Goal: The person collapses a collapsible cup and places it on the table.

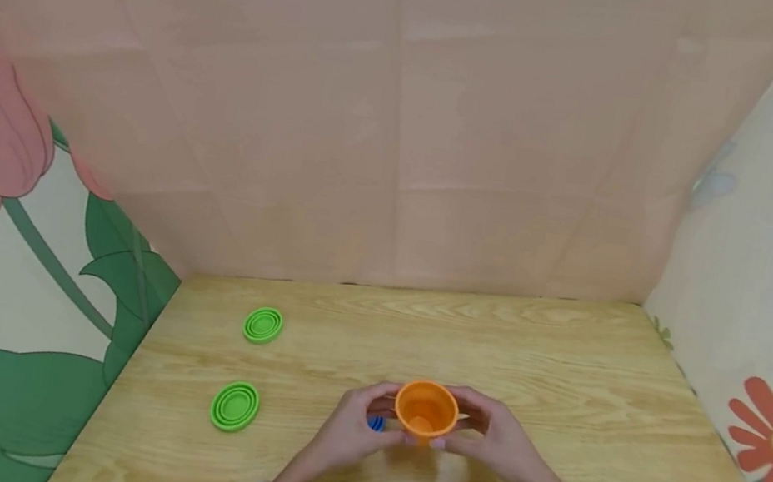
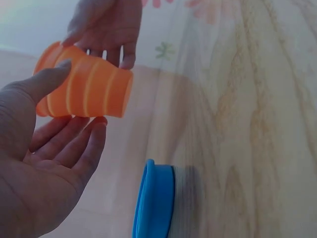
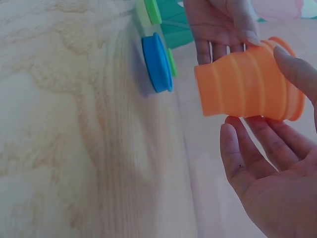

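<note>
An orange collapsible cup (image 1: 426, 409) is held above the table between both hands, its ribbed wall fully stretched out. My left hand (image 1: 357, 424) grips one side, thumb on the near wall and fingers curled behind. Opposite it, my right hand (image 1: 496, 435) holds the other side in the same way. In the left wrist view the cup (image 2: 89, 84) tapers in steps from a wide rim to a narrow base. A blue collapsed cup (image 3: 157, 63) lies on the table below; in the head view my left hand mostly hides it.
Two green collapsed cups, one farther back (image 1: 263, 325) and one nearer (image 1: 234, 407), lie at the left on the wood-grain table (image 1: 627, 448). A pinkish sheet (image 1: 407, 109) stands behind the table, with flower-printed panels at both sides.
</note>
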`<state>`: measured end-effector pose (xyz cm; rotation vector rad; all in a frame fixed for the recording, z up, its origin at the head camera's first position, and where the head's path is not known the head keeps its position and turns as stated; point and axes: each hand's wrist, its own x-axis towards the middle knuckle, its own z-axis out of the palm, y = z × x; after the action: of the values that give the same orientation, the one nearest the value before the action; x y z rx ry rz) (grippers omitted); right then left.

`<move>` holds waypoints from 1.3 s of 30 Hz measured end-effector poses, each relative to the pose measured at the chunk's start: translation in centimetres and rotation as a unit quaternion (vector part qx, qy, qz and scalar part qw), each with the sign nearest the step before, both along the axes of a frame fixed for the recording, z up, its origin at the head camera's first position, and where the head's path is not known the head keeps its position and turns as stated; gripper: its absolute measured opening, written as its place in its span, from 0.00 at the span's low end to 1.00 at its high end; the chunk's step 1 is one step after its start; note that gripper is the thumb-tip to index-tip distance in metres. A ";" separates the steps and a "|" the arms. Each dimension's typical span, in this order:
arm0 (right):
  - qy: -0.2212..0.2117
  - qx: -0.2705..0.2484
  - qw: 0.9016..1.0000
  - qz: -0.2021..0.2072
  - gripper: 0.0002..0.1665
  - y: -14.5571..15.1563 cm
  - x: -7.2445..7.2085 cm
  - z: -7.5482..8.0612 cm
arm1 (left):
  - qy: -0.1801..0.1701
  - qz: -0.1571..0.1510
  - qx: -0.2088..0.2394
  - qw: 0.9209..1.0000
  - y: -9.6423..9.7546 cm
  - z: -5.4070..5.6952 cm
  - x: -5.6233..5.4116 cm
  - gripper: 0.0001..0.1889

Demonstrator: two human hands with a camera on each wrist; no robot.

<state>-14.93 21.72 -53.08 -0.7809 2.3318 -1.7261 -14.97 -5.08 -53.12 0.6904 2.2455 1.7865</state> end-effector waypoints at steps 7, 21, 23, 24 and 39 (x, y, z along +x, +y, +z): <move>-0.026 0.017 0.999 -0.016 0.32 -0.1 -0.6 0.6 | 0.098 0.011 -0.021 0.995 0.0 0.1 -0.7 0.32; -0.088 0.006 0.996 -0.030 0.30 -0.1 -2.2 0.9 | 0.340 0.057 -0.091 0.934 -0.2 0.7 -2.5 0.20; -0.104 0.004 0.994 -0.031 0.31 -0.1 -2.3 0.9 | 0.347 0.057 -0.095 0.931 -0.2 0.7 -2.6 0.19; -0.112 0.004 0.993 -0.030 0.31 -0.1 -2.4 0.9 | 0.350 0.058 -0.097 0.930 -0.2 0.7 -2.6 0.19; -0.123 -0.028 0.992 0.002 0.33 0.0 -2.6 0.4 | 0.301 0.037 -0.062 0.951 -0.5 0.5 -2.5 0.15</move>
<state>-17.49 21.77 -52.72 -0.5435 2.1267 -1.7811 -17.48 -5.56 -52.64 1.2808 2.7589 1.5952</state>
